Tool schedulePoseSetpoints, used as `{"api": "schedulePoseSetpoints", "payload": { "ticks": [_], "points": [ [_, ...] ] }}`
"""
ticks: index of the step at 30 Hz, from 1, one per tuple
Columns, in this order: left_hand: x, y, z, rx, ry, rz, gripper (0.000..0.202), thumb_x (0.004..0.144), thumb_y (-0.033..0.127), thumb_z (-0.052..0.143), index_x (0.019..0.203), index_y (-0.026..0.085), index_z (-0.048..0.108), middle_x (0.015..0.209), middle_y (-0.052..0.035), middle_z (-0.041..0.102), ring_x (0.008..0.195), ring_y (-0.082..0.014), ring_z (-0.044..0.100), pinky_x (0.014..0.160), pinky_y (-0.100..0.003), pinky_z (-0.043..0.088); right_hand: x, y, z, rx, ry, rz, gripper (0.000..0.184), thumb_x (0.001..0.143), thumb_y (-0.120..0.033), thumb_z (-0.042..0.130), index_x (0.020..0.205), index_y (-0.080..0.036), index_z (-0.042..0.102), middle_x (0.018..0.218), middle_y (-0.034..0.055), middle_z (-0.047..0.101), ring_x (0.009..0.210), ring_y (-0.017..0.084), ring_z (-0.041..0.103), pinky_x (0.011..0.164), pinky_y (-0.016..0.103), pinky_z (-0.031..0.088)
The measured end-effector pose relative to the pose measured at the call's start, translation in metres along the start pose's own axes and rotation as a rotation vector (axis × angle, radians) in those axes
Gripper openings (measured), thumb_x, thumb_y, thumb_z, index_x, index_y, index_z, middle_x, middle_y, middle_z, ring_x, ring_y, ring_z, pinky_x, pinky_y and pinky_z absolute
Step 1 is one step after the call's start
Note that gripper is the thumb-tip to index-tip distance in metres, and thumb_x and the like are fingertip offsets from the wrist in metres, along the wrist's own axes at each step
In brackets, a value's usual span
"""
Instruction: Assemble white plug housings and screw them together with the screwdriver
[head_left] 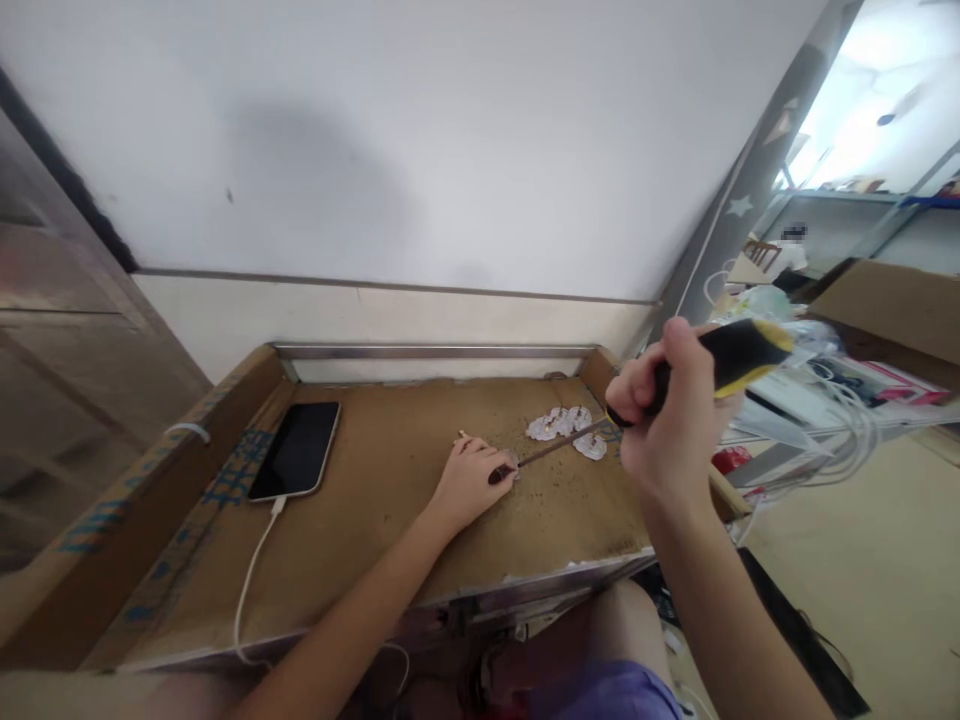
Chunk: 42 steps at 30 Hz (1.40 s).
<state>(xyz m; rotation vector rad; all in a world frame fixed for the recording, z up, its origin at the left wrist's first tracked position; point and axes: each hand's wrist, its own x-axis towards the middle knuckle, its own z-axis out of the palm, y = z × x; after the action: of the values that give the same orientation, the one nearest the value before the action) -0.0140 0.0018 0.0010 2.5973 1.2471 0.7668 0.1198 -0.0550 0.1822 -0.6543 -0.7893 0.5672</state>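
Note:
My right hand (pixel 667 410) is wrapped round the thick black-and-yellow handle (pixel 742 355) of a screwdriver-like tool. Its long thin metal shaft (pixel 559 445) slants down to the left, towards my left hand (pixel 469 480). That hand rests low on the cardboard, fingers curled, and seems to pinch a small clear piece (pixel 515 460) at the shaft's lower end. A dark oval bit (pixel 501 474) shows by its thumb; what it belongs to, I cannot tell. Just beyond the shaft lies a cluster of several small clear, scalloped pieces (pixel 559 422), with one more piece (pixel 590 446) nearer me.
A brown cardboard surface (pixel 390 480) with raised side edges covers the bench. On its left lies a black-screened phone (pixel 296 450) with a white cable (pixel 251 580) plugged in. Dark specks dot the cardboard. To the right are cables (pixel 847 450) and an open carton (pixel 892 310); a person (pixel 791 255) is far behind.

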Motion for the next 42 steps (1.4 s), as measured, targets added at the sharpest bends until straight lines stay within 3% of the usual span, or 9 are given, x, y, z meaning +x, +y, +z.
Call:
{"api": "schedulePoseSetpoints", "payload": {
  "ticks": [17,23,30,35,38,42],
  "points": [
    [-0.001,-0.004,0.004,-0.007,0.010,0.024,0.007,0.081,0.025,0.060,0.082,0.023,0.066,0.081,0.0005,0.069,0.085,-0.0183,0.056,0.084,-0.034,0.036,-0.004,0.013,0.000,-0.027,-0.068,-0.006,0.039,0.065,-0.040,0.072,0.064,-0.022,0.037,0.043,-0.0117,0.034,0.032,0.003,0.025,0.028,0.018,0.021],
    [-0.001,-0.006,0.004,-0.035,-0.020,0.038,0.010,0.083,0.030,0.060,0.088,0.023,0.066,0.090,0.0004,0.070,0.090,-0.0186,0.057,0.085,-0.034,0.035,0.003,0.016,0.005,-0.066,-0.083,0.015,0.037,0.068,-0.043,0.069,0.060,-0.021,0.039,0.041,-0.0103,0.033,0.032,0.003,0.026,0.029,0.019,0.022],
    [-0.002,-0.006,0.005,-0.025,-0.015,0.030,0.010,0.084,0.030,0.061,0.087,0.023,0.067,0.088,0.0006,0.070,0.089,-0.0185,0.057,0.084,-0.033,0.035,0.010,0.026,0.016,-0.200,0.077,-0.031,0.037,0.068,-0.044,0.068,0.064,-0.023,0.038,0.050,-0.0080,0.033,0.039,0.006,0.030,0.035,0.022,0.027],
    [-0.002,-0.006,0.005,-0.012,-0.016,0.030,0.010,0.083,0.030,0.061,0.087,0.023,0.068,0.088,0.0006,0.070,0.088,-0.0187,0.057,0.083,-0.034,0.035,0.010,0.031,0.015,-0.305,0.100,-0.086,0.036,0.069,-0.049,0.065,0.072,-0.024,0.040,0.060,-0.0051,0.035,0.046,0.008,0.035,0.042,0.024,0.037],
    [-0.002,-0.006,0.005,-0.014,-0.016,0.027,0.010,0.083,0.030,0.061,0.088,0.023,0.068,0.089,0.0004,0.071,0.089,-0.0187,0.057,0.083,-0.034,0.035,0.007,0.031,0.014,-0.280,0.046,-0.094,0.034,0.074,-0.056,0.056,0.080,-0.025,0.041,0.060,-0.0056,0.036,0.044,0.007,0.035,0.040,0.023,0.038],
    [-0.002,-0.006,0.004,-0.027,-0.020,0.031,0.010,0.084,0.029,0.061,0.087,0.023,0.067,0.089,0.0002,0.070,0.089,-0.0185,0.057,0.082,-0.034,0.036,0.016,0.025,0.004,-0.199,-0.246,-0.001,0.034,0.081,-0.055,0.045,0.096,-0.025,0.045,0.063,-0.0052,0.046,0.049,0.007,0.045,0.049,0.023,0.045]
  ]
}}
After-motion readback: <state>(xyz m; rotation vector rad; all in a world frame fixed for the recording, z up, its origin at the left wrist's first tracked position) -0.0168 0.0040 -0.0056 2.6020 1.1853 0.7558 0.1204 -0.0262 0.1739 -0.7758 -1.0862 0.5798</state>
